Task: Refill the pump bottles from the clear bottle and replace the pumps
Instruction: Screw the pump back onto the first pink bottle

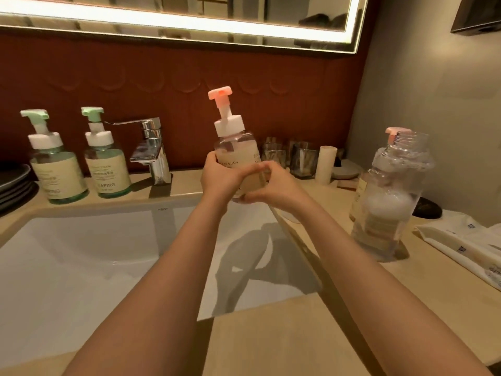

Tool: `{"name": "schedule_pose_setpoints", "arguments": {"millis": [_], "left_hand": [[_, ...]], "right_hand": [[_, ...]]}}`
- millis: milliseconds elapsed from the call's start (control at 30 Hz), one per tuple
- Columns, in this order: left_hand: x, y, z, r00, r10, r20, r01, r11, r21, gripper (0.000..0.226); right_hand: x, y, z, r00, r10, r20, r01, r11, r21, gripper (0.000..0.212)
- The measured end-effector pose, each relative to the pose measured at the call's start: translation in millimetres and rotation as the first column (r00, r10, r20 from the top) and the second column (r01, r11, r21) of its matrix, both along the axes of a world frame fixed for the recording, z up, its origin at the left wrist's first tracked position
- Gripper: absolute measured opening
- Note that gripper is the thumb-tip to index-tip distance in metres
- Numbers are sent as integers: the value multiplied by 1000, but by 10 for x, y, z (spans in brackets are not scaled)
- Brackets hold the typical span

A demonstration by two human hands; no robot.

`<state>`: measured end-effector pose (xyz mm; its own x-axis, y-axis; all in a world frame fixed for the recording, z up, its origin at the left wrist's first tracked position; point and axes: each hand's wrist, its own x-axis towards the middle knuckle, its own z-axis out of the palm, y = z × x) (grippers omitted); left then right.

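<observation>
pink-topped and upright, a pump bottle (237,158) is held in the air above the back right corner of the white sink (81,267), its pump seated on the neck, as a person grips it with both bare hands. the left hand (219,177) wraps the label side while the right hand (273,185) cups the lower body and base, fingers of both closed on the bottle. to the right, the clear bottle (390,202) stands uncapped on the beige counter (271,348), foam inside it, near the wall; a second pink pump (393,132) shows just behind its neck. folded white cloth (466,248) lies beside it near the counter's right edge. at far left, two green-topped pump bottles (58,164) (107,158) stand close together along the back edge, with the chrome tap (151,150) between them and the held bottle. glasses (303,158) and a cream cup (326,164) crowd the back corner. the basin below the forearms lies open, and the front counter strip carries nothing but their shadows.
</observation>
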<state>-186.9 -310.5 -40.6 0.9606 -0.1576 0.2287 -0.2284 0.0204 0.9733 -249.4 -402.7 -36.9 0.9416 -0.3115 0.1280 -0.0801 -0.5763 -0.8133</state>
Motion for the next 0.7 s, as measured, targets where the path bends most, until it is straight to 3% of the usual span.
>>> {"name": "schedule_pose_setpoints", "arguments": {"millis": [267, 467, 600, 700], "left_hand": [[682, 163, 37, 999, -29, 40, 26, 997, 78, 68], [1082, 356, -139, 994, -88, -60, 95, 986, 138, 70], [1282, 409, -219, 997, -46, -54, 55, 982, 181, 53], [1332, 389, -254, 999, -36, -40, 44, 976, 215, 66]], "right_hand": [[971, 156, -131, 979, -103, 177, 116, 991, -64, 66], [1524, 279, -474, 987, -115, 114, 113, 993, 18, 70], [1790, 354, -510, 991, -100, 92, 95, 994, 58, 71], [1868, 373, -534, 990, -118, 75, 113, 991, 67, 66]]}}
